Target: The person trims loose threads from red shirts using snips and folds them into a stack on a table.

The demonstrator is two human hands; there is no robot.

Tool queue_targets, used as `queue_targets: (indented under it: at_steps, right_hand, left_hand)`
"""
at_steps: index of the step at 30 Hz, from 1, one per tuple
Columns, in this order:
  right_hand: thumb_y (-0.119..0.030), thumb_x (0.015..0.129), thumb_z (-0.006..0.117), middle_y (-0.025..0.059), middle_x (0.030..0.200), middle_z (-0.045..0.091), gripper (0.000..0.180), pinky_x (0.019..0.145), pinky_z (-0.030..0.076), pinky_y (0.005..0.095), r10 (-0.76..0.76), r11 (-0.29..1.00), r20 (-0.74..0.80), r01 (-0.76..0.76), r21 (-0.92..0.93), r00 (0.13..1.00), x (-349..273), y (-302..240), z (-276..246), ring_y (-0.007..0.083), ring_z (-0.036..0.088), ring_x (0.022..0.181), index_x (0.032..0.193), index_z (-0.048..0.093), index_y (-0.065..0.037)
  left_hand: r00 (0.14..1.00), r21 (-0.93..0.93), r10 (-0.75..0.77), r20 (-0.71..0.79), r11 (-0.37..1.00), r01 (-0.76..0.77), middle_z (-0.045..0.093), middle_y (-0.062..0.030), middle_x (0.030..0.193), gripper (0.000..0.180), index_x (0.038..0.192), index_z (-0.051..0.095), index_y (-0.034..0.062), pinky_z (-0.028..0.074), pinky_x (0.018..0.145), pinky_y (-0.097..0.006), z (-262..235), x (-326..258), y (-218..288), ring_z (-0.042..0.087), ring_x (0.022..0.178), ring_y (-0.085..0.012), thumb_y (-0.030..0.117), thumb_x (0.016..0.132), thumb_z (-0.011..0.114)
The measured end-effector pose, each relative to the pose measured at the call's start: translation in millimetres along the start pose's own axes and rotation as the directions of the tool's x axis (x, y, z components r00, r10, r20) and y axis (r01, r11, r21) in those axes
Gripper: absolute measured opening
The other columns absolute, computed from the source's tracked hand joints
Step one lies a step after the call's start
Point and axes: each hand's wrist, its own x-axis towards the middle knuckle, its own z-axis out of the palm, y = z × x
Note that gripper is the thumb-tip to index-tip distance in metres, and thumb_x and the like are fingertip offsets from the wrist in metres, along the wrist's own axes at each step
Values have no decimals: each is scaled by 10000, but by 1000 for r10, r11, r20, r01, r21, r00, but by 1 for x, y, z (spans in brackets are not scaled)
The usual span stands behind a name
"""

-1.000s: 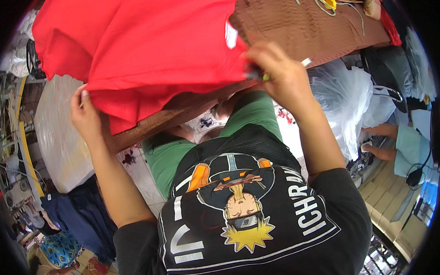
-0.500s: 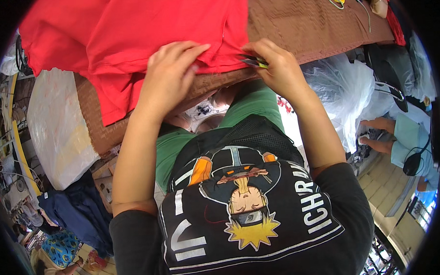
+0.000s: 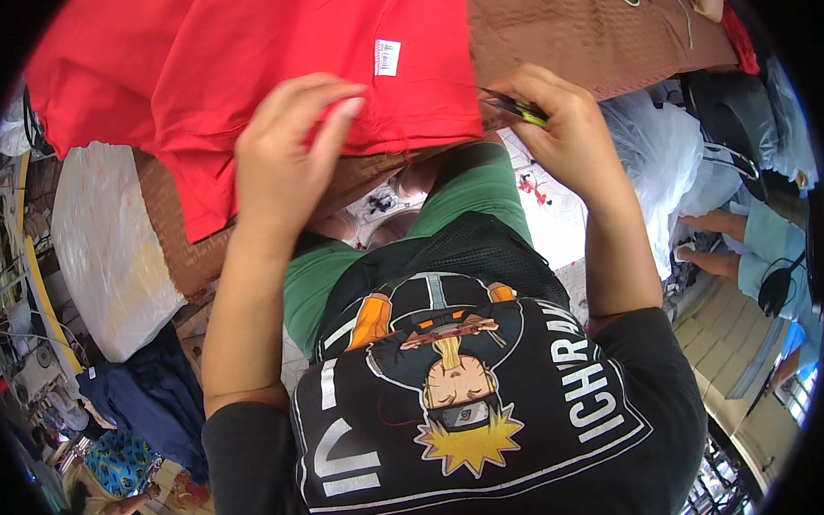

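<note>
The left hand [image 3: 286,162] has come in from the far left edge of the red garment [image 3: 242,73] and now rests flat on its lower hem, fingers together and pressing the cloth down near the edge of the counter [image 3: 586,33]. The garment itself has dropped from a raised, bunched hold to lying spread over the brown woven cover of the counter, so it looks pinned in place for close work along that hem. The right hand [image 3: 557,125] sits just right of the garment's lower corner, closed around a small snipping tool [image 3: 514,106] with a green and dark handle, its tip pointing toward the hem.

Above the left hand, 1 small white rectangular tag [image 3: 387,57] with dark printed bars is fixed to the garment. Left of the garment, a large white plastic sack [image 3: 108,250] hangs below the counter edge. Right of the garment, past the right hand, lie more pale plastic bags [image 3: 672,158].
</note>
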Motion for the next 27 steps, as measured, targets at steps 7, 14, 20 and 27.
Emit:
queue_targets:
  at_steps: [7, 14, 20, 27]
  right_hand:
    - [-16, 714, 676, 116, 956, 620, 223, 733, 494, 392, 41, 995, 77, -48, 84, 996, -14, 19, 35, 339, 619, 848, 936, 661, -22]
    - [-17, 724, 689, 98, 957, 620, 208, 734, 495, 377, 29, 990, 75, -38, 133, 997, -14, 26, 38, 315, 627, 845, 931, 675, -29]
    - [-63, 754, 707, 101, 913, 629, 191, 699, 492, 344, 41, 984, 86, -55, 168, 995, -14, 31, 28, 291, 629, 797, 940, 681, -33]
    - [-137, 801, 702, 127, 860, 649, 220, 709, 497, 344, 89, 978, -15, -84, 193, 996, 10, 11, 16, 280, 641, 766, 999, 676, -44]
  left_hand:
    - [997, 88, 78, 14, 993, -79, 666, -76, 972, 307, 1051, 693, 62, 512, 810, -337, 75, 7, -2, 628, 885, -249, 158, 764, 742]
    - [988, -223, -71, 136, 970, 100, 656, -88, 1018, 132, 858, 695, 7, 495, 809, -311, 63, 1, -16, 613, 934, -200, 107, 776, 724]
    - [768, -186, -97, 634, 944, 273, 669, -85, 920, 102, 851, 681, -21, 492, 753, -279, -57, -16, -6, 634, 848, -171, 62, 794, 693]
    - [864, -77, -182, 469, 966, 245, 671, -102, 953, 182, 979, 691, 12, 494, 770, -281, -59, -10, 23, 637, 842, -192, 65, 805, 683]
